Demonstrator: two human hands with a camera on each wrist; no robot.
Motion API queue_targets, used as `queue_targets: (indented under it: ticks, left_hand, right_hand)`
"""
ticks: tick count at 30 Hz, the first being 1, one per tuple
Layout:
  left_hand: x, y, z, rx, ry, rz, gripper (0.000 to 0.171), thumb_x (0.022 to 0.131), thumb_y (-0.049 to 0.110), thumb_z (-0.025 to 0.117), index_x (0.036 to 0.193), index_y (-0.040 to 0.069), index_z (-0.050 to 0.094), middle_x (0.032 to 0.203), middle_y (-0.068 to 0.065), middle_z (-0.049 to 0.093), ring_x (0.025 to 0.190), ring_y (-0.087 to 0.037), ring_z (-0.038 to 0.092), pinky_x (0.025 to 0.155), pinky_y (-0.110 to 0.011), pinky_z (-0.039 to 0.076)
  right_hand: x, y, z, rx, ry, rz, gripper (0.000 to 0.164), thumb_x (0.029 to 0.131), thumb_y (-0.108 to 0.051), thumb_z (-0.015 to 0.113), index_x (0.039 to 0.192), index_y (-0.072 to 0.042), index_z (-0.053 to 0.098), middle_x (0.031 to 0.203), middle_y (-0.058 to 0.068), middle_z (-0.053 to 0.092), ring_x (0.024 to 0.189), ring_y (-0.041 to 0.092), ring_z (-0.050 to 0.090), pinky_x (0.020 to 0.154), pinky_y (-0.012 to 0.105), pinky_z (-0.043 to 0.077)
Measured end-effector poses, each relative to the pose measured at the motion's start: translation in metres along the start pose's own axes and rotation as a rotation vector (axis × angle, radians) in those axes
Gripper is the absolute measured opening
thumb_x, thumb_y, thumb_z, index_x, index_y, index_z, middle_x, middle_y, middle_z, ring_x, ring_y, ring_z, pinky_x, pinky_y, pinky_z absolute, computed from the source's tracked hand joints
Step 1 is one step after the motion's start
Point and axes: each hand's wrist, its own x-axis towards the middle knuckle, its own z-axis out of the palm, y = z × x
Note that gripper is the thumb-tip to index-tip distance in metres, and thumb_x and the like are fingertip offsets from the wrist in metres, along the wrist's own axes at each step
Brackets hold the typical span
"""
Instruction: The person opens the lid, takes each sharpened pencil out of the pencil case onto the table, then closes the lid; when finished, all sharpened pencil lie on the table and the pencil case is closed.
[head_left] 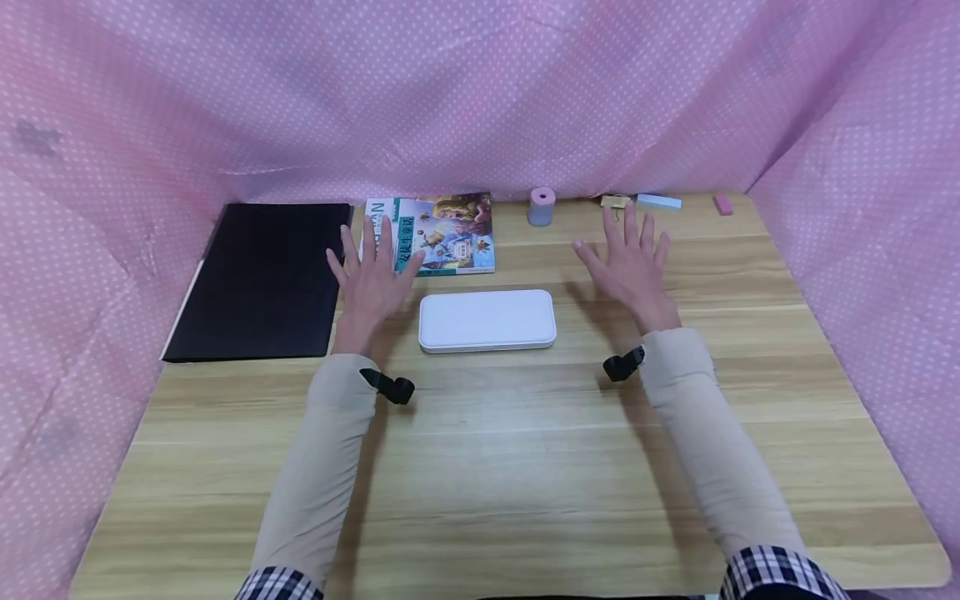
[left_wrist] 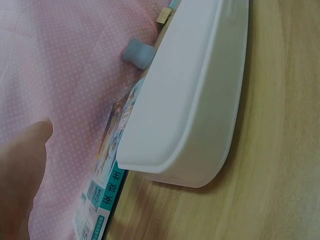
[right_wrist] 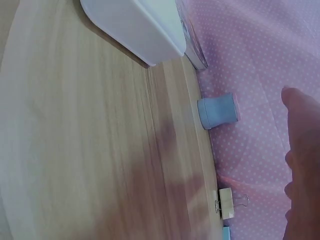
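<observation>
A white, rounded rectangular case (head_left: 487,321) lies closed on the wooden table between the two hands. My left hand (head_left: 371,279) hovers with fingers spread, between a black folder (head_left: 262,283) and an illustrated book (head_left: 453,233), overlapping the book's left edge in the head view. On the other side, my right hand (head_left: 630,262) is held over the table with its fingers spread and holds nothing. Beyond its fingertips lie a gold binder clip (head_left: 616,202) and a light blue bar (head_left: 659,201). In the left wrist view the case (left_wrist: 170,100) shows its deep side wall.
At the back edge stands a small blue-grey cylinder with a pink top (head_left: 542,207). A small pink block (head_left: 723,204) lies at the back right. Pink dotted cloth (head_left: 465,100) hangs around the back and sides of the table (head_left: 510,483).
</observation>
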Motion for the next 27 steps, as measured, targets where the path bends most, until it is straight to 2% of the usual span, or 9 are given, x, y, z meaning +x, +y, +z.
queue_targets:
  ticks: [4, 8, 12, 15, 18, 20, 24, 27]
  left_hand:
    - [0.000, -0.003, -0.002, -0.049, 0.029, 0.029, 0.083, 0.084, 0.074, 0.020, 0.147, 0.027, -0.006, 0.152, 0.001, -0.016, 0.133, -0.025, -0.029, 0.108, -0.056, -0.013]
    - [-0.003, -0.009, -0.003, -0.177, 0.073, 0.088, 0.078, 0.088, 0.065, 0.031, 0.149, 0.019, 0.012, 0.154, -0.005, 0.007, 0.140, -0.027, -0.004, 0.113, -0.049, 0.004]
    - [-0.007, -0.016, -0.007, -0.323, 0.049, 0.109, 0.073, 0.090, 0.060, 0.038, 0.144, 0.012, 0.028, 0.148, -0.008, 0.025, 0.137, -0.025, 0.016, 0.112, -0.045, 0.017]
    - [-0.012, -0.018, -0.007, -0.436, -0.012, 0.119, 0.071, 0.090, 0.057, 0.041, 0.141, 0.008, 0.034, 0.144, -0.010, 0.033, 0.134, -0.026, 0.026, 0.110, -0.044, 0.024]
    - [-0.021, -0.018, -0.003, -0.554, -0.091, 0.134, 0.068, 0.091, 0.055, 0.043, 0.138, 0.006, 0.038, 0.140, -0.011, 0.038, 0.129, -0.026, 0.034, 0.106, -0.043, 0.031]
    - [-0.029, -0.018, 0.001, -0.612, -0.170, 0.125, 0.069, 0.089, 0.057, 0.044, 0.139, 0.010, 0.038, 0.140, -0.007, 0.039, 0.128, -0.023, 0.037, 0.104, -0.041, 0.035]
    - [-0.044, -0.016, 0.016, -0.631, -0.292, 0.104, 0.072, 0.085, 0.063, 0.046, 0.140, 0.018, 0.037, 0.139, -0.001, 0.040, 0.125, -0.019, 0.040, 0.103, -0.041, 0.037]
    - [-0.053, -0.016, 0.027, -0.584, -0.320, 0.141, 0.075, 0.082, 0.065, 0.047, 0.140, 0.019, 0.036, 0.138, -0.001, 0.040, 0.124, -0.018, 0.040, 0.104, -0.041, 0.036]
  right_hand:
    - [0.000, 0.003, 0.000, 0.068, 0.037, -0.050, 0.079, 0.087, -0.069, 0.024, 0.146, -0.029, -0.009, 0.150, 0.000, -0.021, 0.136, 0.024, -0.021, 0.110, 0.053, -0.009]
    - [-0.001, 0.008, 0.002, 0.207, 0.079, -0.106, 0.079, 0.089, -0.062, 0.036, 0.149, -0.024, 0.001, 0.154, 0.002, -0.008, 0.140, 0.022, -0.008, 0.113, 0.050, 0.001]
    - [-0.006, 0.011, 0.009, 0.351, 0.053, -0.160, 0.077, 0.090, -0.054, 0.045, 0.149, -0.021, 0.009, 0.154, 0.004, 0.006, 0.140, 0.022, 0.005, 0.113, 0.047, 0.007]
    - [-0.014, 0.011, 0.018, 0.420, -0.023, -0.184, 0.077, 0.088, -0.053, 0.049, 0.148, -0.023, 0.012, 0.153, 0.004, 0.013, 0.139, 0.024, 0.013, 0.112, 0.050, 0.013]
    - [-0.025, 0.010, 0.028, 0.439, -0.101, -0.208, 0.078, 0.087, -0.055, 0.051, 0.148, -0.022, 0.015, 0.151, 0.006, 0.021, 0.136, 0.027, 0.021, 0.110, 0.051, 0.018]
    - [-0.032, 0.009, 0.033, 0.445, -0.143, -0.228, 0.079, 0.086, -0.055, 0.053, 0.148, -0.021, 0.017, 0.149, 0.007, 0.025, 0.134, 0.027, 0.026, 0.109, 0.051, 0.022]
    - [-0.043, 0.004, 0.039, 0.427, -0.186, -0.288, 0.081, 0.084, -0.054, 0.056, 0.147, -0.017, 0.021, 0.146, 0.009, 0.031, 0.133, 0.026, 0.029, 0.109, 0.048, 0.024]
    - [-0.048, -0.002, 0.042, 0.401, -0.220, -0.333, 0.084, 0.082, -0.056, 0.059, 0.146, -0.017, 0.022, 0.147, 0.005, 0.030, 0.134, 0.023, 0.027, 0.110, 0.045, 0.023]
